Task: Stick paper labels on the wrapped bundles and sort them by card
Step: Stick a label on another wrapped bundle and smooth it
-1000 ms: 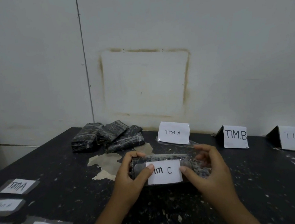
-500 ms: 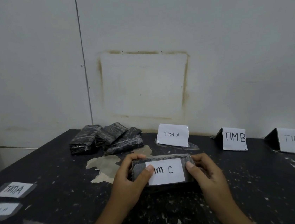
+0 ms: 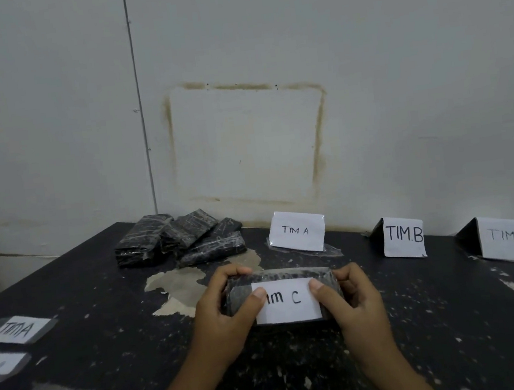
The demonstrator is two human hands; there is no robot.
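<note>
Both hands, L [image 3: 227, 307] & R [image 3: 354, 299], grip wrapped bundle [image 3: 241, 296], thumbs pressing TIM C label [image 3: 289, 303] flat.

Bare workroom: scuffed black table [image 3: 98, 277], stained wall [image 3: 393, 51]

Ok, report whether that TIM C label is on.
On: the TIM C label lies flat across the bundle, left hand and right hand pressing its ends. Fully stuck: cannot tell.

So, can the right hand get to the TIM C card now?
Probably yes: nothing stands between the right hand and the TIM C card, though that hand grips the labelled bundle.
</note>
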